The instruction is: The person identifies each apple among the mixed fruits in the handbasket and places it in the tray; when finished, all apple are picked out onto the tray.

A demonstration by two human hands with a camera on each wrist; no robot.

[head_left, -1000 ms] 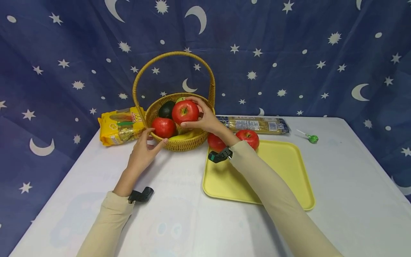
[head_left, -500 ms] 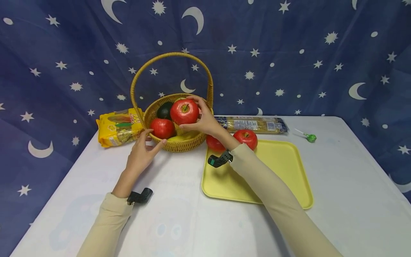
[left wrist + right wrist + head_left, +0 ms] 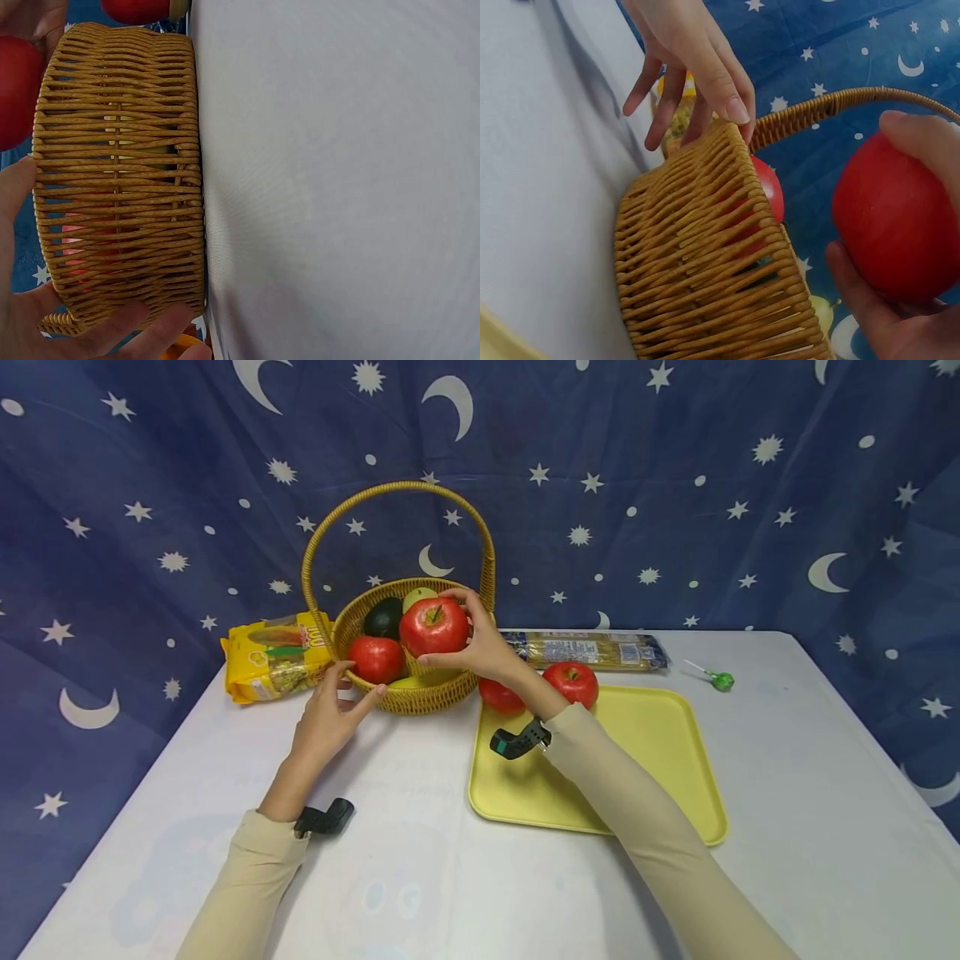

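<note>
My right hand (image 3: 480, 639) grips a red apple (image 3: 433, 627) and holds it above the right half of the wicker basket (image 3: 431, 697). In the right wrist view the thumb and fingers go round this apple (image 3: 896, 217), apart from the rim. My left hand (image 3: 326, 714) rests at the basket's front left side, its thumb touching the rim and its fingers spread along the outside, as the left wrist view shows. Inside the basket lie another red apple (image 3: 376, 660), a dark green avocado-like fruit (image 3: 383, 617), a yellow-green fruit (image 3: 420, 597) and a banana (image 3: 423, 679), partly hidden.
A yellow tray (image 3: 652, 760) stands right of the basket, with two red apples (image 3: 571, 683) at its back left. Behind it lies a long pasta packet (image 3: 592, 650). A green lollipop (image 3: 722, 681) is further right, a yellow bag (image 3: 277, 656) left. The basket handle arches high.
My right hand has shifted slightly right and down with the apple, and more of the yellow-green fruit behind it shows. The left hand stays at the basket. The head view has drifted a little.
</note>
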